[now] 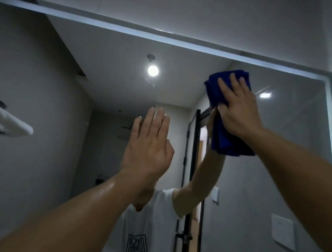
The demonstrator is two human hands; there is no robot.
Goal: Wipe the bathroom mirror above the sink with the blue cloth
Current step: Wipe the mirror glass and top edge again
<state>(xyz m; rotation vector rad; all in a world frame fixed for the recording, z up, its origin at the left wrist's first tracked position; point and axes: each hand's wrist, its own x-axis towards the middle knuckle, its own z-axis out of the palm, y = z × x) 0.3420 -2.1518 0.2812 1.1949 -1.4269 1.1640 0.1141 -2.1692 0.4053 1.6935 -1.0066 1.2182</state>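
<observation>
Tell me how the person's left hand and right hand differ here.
The right hand presses the blue cloth on the mirror; the left hand holds nothing. The right hand is higher, near the mirror's top right corner; the left hand is lower, nearer the middle. The right hand's fingers are spread; the left hand's lie together. Both are raised, fingers straight.

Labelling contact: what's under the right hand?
The blue cloth, folded, pressed by the right hand with flat fingers against the mirror. The glass behind the cloth is covered, so unseen.
</observation>
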